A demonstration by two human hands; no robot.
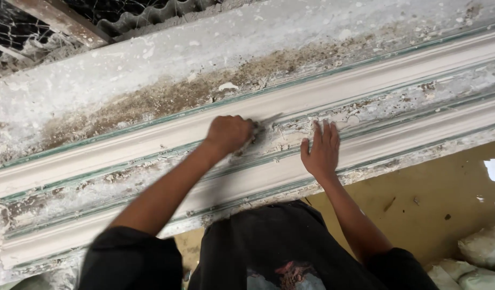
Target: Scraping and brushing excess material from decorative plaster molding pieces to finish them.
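A long white plaster moulding (151, 142) with ridges and grooves lies across a crusted bench, running from lower left to upper right. My left hand (228, 133) is closed on a thin flat scraper blade (269, 121) whose tip rests in the moulding's middle groove, among flakes of dried plaster. My right hand (321, 150) lies flat on the moulding just to the right of the blade, fingers together and pointing away from me.
The bench top (124, 70) behind the moulding is caked with white and brown plaster residue. A yellowish floor (419, 198) shows at lower right, with filled pale sacks (481, 247) in the corner. Corrugated sheet (145, 19) and netting sit at the top left.
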